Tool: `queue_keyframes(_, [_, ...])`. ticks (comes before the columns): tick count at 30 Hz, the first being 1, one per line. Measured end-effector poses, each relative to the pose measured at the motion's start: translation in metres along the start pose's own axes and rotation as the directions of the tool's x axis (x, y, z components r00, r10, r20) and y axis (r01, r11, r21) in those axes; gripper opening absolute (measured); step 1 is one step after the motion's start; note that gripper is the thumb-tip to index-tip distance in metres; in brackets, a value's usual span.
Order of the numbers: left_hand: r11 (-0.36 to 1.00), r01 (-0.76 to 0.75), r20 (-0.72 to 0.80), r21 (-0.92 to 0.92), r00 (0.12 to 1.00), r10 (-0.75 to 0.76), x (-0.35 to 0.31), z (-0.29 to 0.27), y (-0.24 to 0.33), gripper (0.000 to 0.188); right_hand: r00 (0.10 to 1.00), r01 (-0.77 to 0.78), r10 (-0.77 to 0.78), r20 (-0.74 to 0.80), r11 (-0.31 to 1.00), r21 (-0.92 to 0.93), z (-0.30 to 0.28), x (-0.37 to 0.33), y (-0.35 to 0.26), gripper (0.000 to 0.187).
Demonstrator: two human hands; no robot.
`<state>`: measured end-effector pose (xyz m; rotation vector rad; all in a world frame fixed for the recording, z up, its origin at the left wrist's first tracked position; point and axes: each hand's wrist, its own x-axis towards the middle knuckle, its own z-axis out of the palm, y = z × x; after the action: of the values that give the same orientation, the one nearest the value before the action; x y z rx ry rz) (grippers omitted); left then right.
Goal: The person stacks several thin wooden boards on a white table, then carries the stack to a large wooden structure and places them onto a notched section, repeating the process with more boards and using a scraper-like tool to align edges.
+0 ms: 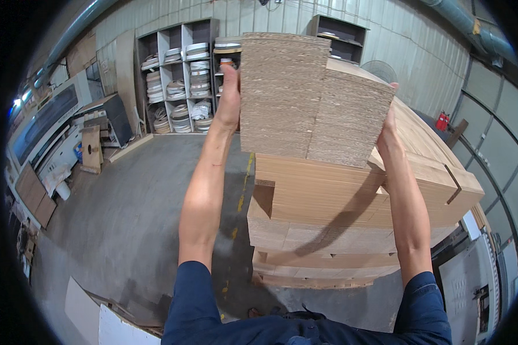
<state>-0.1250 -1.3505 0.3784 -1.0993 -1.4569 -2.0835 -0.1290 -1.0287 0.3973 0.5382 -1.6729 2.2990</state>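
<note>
In front of me, at chest height, stand two side-by-side stacks of chipboard panels [285, 95], their rough speckled edges facing me. My left hand [230, 98] presses its palm against the left side of these panels, thumb pointing up, the other fingers hidden. Against the right side rests my right hand [389, 129], its fingers mostly hidden by the boards. Together the hands clasp the panels between them. Underneath lies a tall pile of wood-coloured boards [322, 192] in several layers, some with notches cut in their edges. Whether the panels touch the pile cannot be told.
Shelves [184, 77] with rolls of edge banding stand against the far wall. A large machine [49, 123] is on the left, and a grey machine cabinet [463, 287] sits at lower right. A yellow floor line [242, 198] runs beside the pile. A red fire extinguisher [442, 121] is at far right.
</note>
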Motion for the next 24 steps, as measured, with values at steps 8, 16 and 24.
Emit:
queue_keyframes(8, [0.999,-0.027,0.046,-0.032,0.999,0.028,0.009,-0.006,0.004,0.097,0.998,0.032,-0.032,-0.045,0.999,0.007,-0.013,0.015,-0.003,0.116])
queue_keyframes(16, [0.970,-0.196,0.079,0.146,0.979,0.186,0.038,0.003,0.032,0.109,0.992,0.087,-0.083,0.096,0.995,-0.043,-0.011,0.014,-0.008,0.124])
queue_keyframes(24, [0.973,-0.199,0.042,0.114,0.980,0.195,0.045,0.009,0.021,0.107,0.984,0.126,-0.108,0.142,0.985,-0.121,-0.010,0.014,0.001,0.128])
